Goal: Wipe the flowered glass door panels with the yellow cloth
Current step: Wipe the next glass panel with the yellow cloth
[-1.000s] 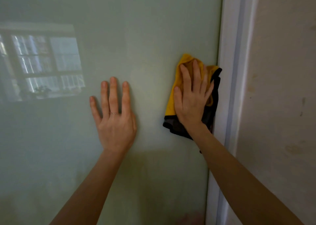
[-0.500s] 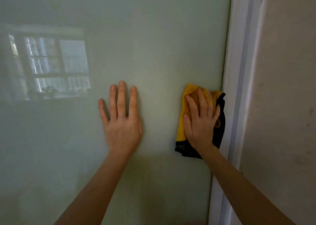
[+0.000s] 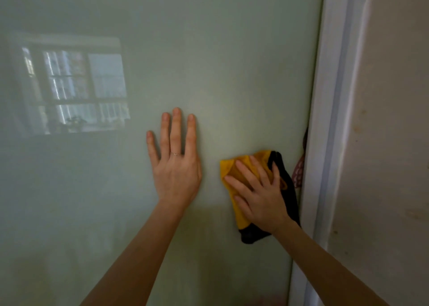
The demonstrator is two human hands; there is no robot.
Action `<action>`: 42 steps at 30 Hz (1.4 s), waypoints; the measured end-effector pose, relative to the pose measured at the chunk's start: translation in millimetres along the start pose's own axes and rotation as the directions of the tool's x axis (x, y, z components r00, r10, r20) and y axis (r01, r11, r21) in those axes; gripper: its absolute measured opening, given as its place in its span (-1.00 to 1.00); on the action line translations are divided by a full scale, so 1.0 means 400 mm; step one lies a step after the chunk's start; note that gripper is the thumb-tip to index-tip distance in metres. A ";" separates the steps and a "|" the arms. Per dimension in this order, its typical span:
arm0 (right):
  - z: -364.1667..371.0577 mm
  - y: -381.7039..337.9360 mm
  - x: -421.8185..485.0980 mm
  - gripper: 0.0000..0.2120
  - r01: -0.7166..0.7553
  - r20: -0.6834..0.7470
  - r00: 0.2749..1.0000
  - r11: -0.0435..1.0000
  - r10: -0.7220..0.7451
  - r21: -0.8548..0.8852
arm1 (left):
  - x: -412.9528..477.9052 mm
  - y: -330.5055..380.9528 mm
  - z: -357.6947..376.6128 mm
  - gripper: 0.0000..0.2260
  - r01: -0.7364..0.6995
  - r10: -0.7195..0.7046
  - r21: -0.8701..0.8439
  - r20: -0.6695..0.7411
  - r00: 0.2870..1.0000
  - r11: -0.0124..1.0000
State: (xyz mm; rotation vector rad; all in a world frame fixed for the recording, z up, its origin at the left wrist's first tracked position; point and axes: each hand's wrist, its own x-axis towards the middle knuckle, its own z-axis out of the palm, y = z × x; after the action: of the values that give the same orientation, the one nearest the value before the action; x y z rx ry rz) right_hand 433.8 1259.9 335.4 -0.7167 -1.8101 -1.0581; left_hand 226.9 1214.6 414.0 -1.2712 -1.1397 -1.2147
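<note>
A pale green frosted glass door panel fills most of the view. My right hand presses the yellow cloth, which has a black side, flat against the glass near the panel's right edge, fingers spread and pointing up-left. My left hand lies flat on the glass just left of the cloth, fingers straight and pointing up, a thin ring on one finger. A small reddish patterned patch shows at the panel's right edge beside the cloth.
A white door frame runs down the right side of the panel. Beyond it is a beige wall with small marks. A window's reflection shows on the glass at the upper left.
My right hand has slid the cloth down the glass along the right edge and turned its fingers toward the left. My left hand stays flat on the glass.
</note>
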 end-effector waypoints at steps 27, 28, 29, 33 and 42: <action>0.013 -0.293 0.263 -0.57 -0.233 -0.156 0.955 0.963 0.253 0.132 | -0.019 -0.219 -0.103 -0.48 -0.058 0.059 -0.018 0.057 0.997 0.998; 0.019 -0.304 0.236 -0.58 -0.148 -0.139 0.976 0.979 0.167 0.138 | -0.018 -0.222 -0.105 -0.51 -0.061 0.062 -0.011 0.058 0.996 0.998; 0.025 -0.305 0.200 -0.58 -0.069 -0.117 0.989 0.988 0.085 0.138 | -0.019 -0.226 -0.106 -0.53 -0.066 0.066 0.000 0.053 0.996 0.998; 0.033 -0.243 0.087 -0.59 0.066 -0.066 0.996 0.990 -0.058 0.121 | -0.024 -0.258 -0.124 -0.40 -0.052 0.051 0.019 0.057 0.997 0.998; 0.032 -0.349 0.294 -0.58 -0.444 -0.207 0.856 0.879 0.473 0.174 | -0.039 -0.300 -0.135 -0.43 -0.061 0.060 0.020 0.062 0.996 0.998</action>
State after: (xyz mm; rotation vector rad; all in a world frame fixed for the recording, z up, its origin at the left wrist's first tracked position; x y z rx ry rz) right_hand 265.4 1210.9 387.1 -0.8526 -1.3806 -0.6755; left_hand 103.3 1167.8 404.5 -1.3251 -1.1471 -1.1231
